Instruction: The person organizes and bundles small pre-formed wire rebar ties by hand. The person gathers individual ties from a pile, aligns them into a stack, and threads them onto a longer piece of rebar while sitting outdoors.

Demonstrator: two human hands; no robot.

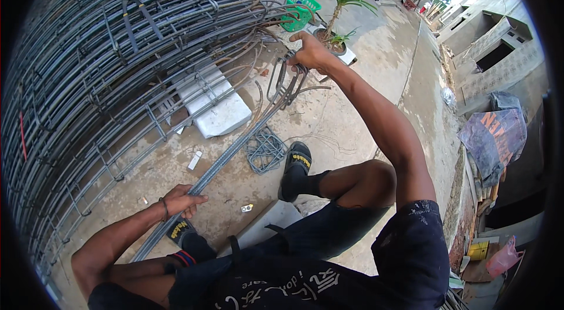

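A bundle of long steel rebar rods point(220, 161) runs slantwise from the lower left up to the middle. My left hand point(181, 200) is wrapped round its lower part. At the far end, bent wire stirrups point(288, 88) hang around the rods, close to their hooked tips. My right hand point(311, 53) grips the stirrups at the top, its fingers partly hidden and one digit raised. A pile of loose square stirrups point(266, 150) lies on the concrete floor beside my sandalled foot point(297, 163).
Stacked rebar cages point(111, 69) fill the left side, with pliers-like cutters point(138, 16) lying on top. A white block point(214, 104) sits under their edge. Beyond are a green basket point(299, 12) and a potted plant point(335, 37). A tarp point(494, 137) hangs at right.
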